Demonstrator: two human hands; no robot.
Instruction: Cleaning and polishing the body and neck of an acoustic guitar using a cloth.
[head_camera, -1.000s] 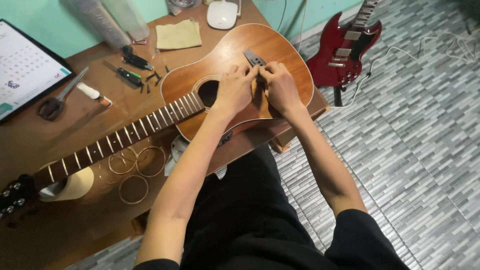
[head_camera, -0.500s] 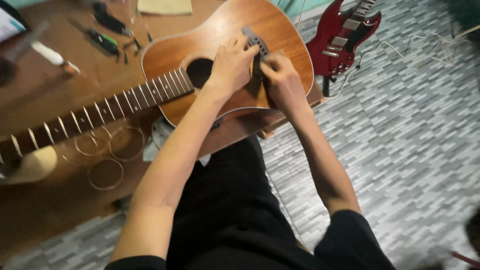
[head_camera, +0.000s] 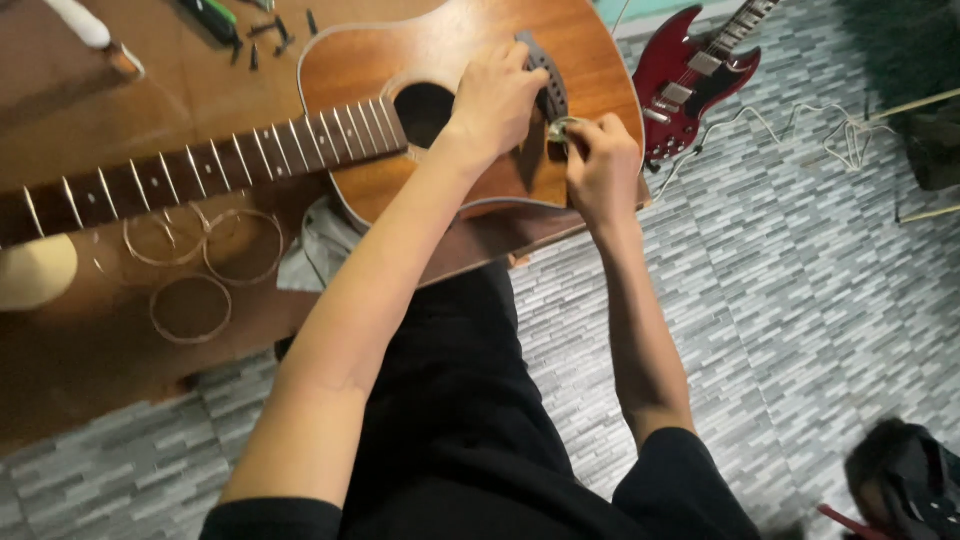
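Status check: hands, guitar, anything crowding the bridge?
Left hand flat on acoustic guitar by the bridge. Right hand pinching coiled string beside it. Spare string coils lie clear, under the neck.

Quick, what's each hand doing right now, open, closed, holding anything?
Left hand: fingers curled, resting on the acoustic guitar at its bridge; holding nothing that shows.
Right hand: closed, pinching a small coiled guitar string by the bridge.
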